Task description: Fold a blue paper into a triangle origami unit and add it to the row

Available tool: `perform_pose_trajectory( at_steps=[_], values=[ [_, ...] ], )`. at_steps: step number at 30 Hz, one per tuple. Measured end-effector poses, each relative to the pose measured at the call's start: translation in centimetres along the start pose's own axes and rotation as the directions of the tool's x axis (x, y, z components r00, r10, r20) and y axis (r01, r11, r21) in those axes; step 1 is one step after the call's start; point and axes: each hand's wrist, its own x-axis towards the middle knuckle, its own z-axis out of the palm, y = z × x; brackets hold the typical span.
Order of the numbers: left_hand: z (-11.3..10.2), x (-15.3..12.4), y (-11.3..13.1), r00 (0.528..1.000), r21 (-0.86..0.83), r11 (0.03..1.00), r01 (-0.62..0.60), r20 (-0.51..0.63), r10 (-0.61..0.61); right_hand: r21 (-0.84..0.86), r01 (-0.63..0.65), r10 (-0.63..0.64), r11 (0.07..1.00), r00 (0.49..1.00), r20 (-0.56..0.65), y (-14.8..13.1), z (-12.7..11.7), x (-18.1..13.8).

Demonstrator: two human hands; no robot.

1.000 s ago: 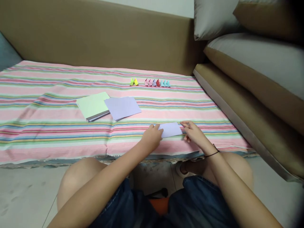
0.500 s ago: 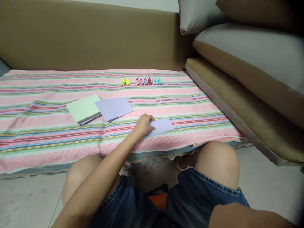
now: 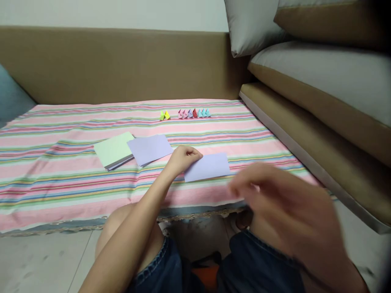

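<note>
A lavender sheet of paper (image 3: 209,167) lies on the striped cloth in front of me. My left hand (image 3: 182,158) pinches it at the upper left edge, thumb and forefinger together. Over my right knee, nearer the camera, my right hand (image 3: 284,203) hangs in the air, apart from the sheet. Its fingers look bent but are smeared by motion. Left of the sheet are more lavender sheets (image 3: 149,148), overlapping a thicker stack of paper with a pale green top sheet (image 3: 113,148).
Small folded paper pieces stand in a row further back: two yellow ones (image 3: 164,115), then several pink, purple, red (image 3: 194,113) and light blue ones. Stacked cushions (image 3: 305,154) rise on the right. Behind the striped cloth (image 3: 73,187) is a brown backrest (image 3: 128,67).
My right hand has come up into view from the lower right. My left hand's fingers have moved to the sheet's upper edge, showing more of it. The camera view has tilted up slightly.
</note>
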Motion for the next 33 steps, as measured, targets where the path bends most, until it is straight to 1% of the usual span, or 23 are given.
perform_pose_trajectory(
  at_steps=[1,2,3,5,6,8,10,13,16,20,23,24,25,26,28,30,33],
  values=[
    [-0.1,-0.3,0.3,1.000,-0.005,1.000,-0.012,-0.006,0.012,-0.121,0.069,-0.079,0.990,0.994,-0.076,1.3,0.1,1.8],
    [-0.1,-0.5,0.6,0.999,0.007,0.999,-0.038,-0.006,0.038,-0.241,0.094,-0.112,0.966,0.992,-0.062,2.9,0.2,3.5],
    [0.0,-0.7,0.9,0.997,0.018,0.997,-0.074,-0.010,0.074,-0.316,0.108,-0.113,0.943,0.994,0.001,4.6,0.5,5.0],
    [0.1,-0.8,1.3,0.990,0.048,0.989,-0.139,-0.028,0.141,-0.368,0.084,-0.043,0.926,0.992,0.119,7.8,1.0,7.3],
    [0.1,-0.8,1.5,0.986,0.058,0.985,-0.160,-0.037,0.162,-0.375,0.084,-0.029,0.923,0.988,0.149,9.0,1.4,8.1],
    [0.1,-0.7,1.6,0.981,0.079,0.980,-0.182,-0.051,0.186,-0.357,0.081,-0.016,0.931,0.983,0.182,10.5,2.0,8.8],
    [0.0,-0.7,1.5,0.975,0.111,0.974,-0.200,-0.072,0.208,-0.286,0.076,-0.028,0.955,0.985,0.169,11.0,2.6,8.9],
    [0.0,-0.7,1.2,0.963,0.166,0.958,-0.233,-0.100,0.251,-0.190,0.066,-0.041,0.980,0.990,0.132,11.0,3.2,8.6],
    [0.1,-0.8,0.8,0.958,0.190,0.950,-0.248,-0.101,0.270,-0.187,0.050,-0.035,0.981,0.996,0.081,11.3,3.2,8.4],
    [-0.6,-1.0,0.3,0.963,0.192,0.957,-0.218,-0.116,0.243,-0.235,-0.029,0.027,0.972,1.000,-0.013,12.9,1.5,8.0],
    [-1.3,-0.9,-0.1,0.972,0.159,0.972,-0.175,-0.133,0.196,-0.271,-0.133,0.091,0.953,0.983,-0.160,14.0,0.1,7.7],
    [-1.4,-0.9,-0.2,0.975,0.139,0.977,-0.161,-0.131,0.179,-0.241,-0.149,0.105,0.959,0.976,-0.190,14.2,-0.1,7.6],
    [-1.4,-0.9,-0.3,0.979,0.117,0.982,-0.150,-0.122,0.164,-0.191,-0.155,0.119,0.969,0.975,-0.185,14.2,-0.1,7.6],
    [-1.4,-0.9,-0.3,0.982,0.094,0.985,-0.143,-0.107,0.153,-0.123,-0.155,0.137,0.980,0.980,-0.144,14.1,0.1,7.5],
    [-1.1,-0.8,-0.3,0.987,0.058,0.989,-0.138,-0.073,0.143,-0.027,-0.172,0.171,0.985,0.985,-0.014,13.6,0.9,7.5],
    [-0.8,-0.9,-0.3,0.987,0.068,0.987,-0.147,-0.054,0.151,-0.027,-0.180,0.181,0.983,0.982,0.045,13.0,1.9,7.4],
    [-0.3,-1.0,-0.2,0.977,0.151,0.968,-0.200,-0.041,0.208,-0.075,-0.126,0.129,0.989,0.991,0.037,12.3,3.0,7.2]
  ],
)
